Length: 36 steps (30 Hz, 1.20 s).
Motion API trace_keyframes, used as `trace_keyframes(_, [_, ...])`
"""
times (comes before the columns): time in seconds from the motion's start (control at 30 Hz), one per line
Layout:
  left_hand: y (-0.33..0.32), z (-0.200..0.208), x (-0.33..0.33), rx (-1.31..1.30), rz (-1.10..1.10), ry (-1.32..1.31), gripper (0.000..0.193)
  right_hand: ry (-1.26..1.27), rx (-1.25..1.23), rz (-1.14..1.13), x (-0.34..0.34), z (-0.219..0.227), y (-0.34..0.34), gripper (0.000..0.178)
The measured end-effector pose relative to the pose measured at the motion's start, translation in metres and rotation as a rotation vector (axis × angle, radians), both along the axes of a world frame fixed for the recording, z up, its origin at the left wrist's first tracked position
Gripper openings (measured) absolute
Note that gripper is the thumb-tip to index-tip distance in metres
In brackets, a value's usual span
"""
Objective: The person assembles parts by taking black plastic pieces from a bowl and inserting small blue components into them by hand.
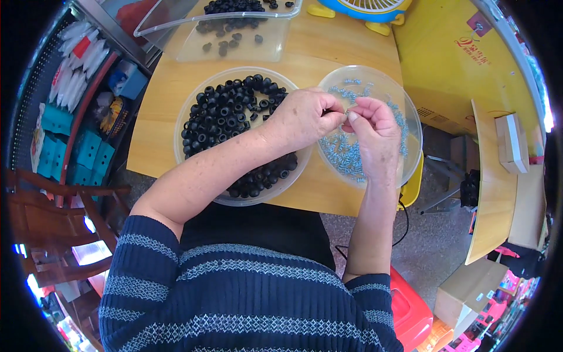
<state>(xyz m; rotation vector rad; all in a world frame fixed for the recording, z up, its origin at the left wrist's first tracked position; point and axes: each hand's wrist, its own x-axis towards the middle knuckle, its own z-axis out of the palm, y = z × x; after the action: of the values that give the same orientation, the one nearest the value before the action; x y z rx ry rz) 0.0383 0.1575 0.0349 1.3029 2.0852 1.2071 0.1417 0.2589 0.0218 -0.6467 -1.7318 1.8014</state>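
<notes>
My left hand (302,117) reaches over the right side of a round clear tub (179,117) filled with small black hollow plastic pieces (226,111). Its fingers are closed around one dark piece, mostly hidden by the fingers. Against it, my right hand (375,132) pinches a tiny metallic item that looks like a small spring (348,111). Both sets of fingertips meet above the left part of a second round clear tub (415,132), which holds many small bluish coil springs (346,155).
Behind the tubs, a clear rectangular bin (240,50) holds more black pieces. A blue and yellow fan (369,7) stands at the table's far edge. To the right rises a big yellow box (457,64); a red stool (410,311) sits below, and a wooden chair (53,223) at left.
</notes>
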Motion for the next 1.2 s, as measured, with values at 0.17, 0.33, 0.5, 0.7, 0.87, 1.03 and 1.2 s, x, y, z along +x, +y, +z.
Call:
trace_keyframes(0.17, [-0.003,0.01,-0.001,-0.062,0.056,-0.251,0.019,-0.007,0.067,0.005,0.0,-0.001,-0.001,0.02])
trace_keyframes(0.33, [0.0,0.006,-0.01,-0.087,0.08,-0.651,0.019,0.009,0.373,-0.033,0.001,-0.012,-0.003,0.02])
trace_keyframes(0.5, [-0.003,0.011,-0.008,-0.053,0.101,-0.671,0.018,0.116,-0.005,-0.034,-0.002,-0.004,-0.008,0.015])
trace_keyframes(0.7, [-0.003,0.012,-0.002,-0.044,0.074,-0.35,0.02,0.039,-0.095,0.045,0.001,-0.002,-0.003,0.011])
trace_keyframes(0.87, [-0.003,0.014,-0.005,-0.094,0.113,-0.43,0.019,0.026,0.115,0.008,0.0,-0.005,-0.005,0.016])
trace_keyframes(1.03, [-0.004,0.014,-0.009,-0.056,0.145,-0.532,0.021,-0.078,0.386,-0.009,0.005,-0.002,-0.003,0.019])
trace_keyframes(1.2, [-0.006,0.013,-0.002,0.005,0.118,-0.585,0.018,0.042,-0.291,0.142,0.001,-0.002,-0.006,0.016])
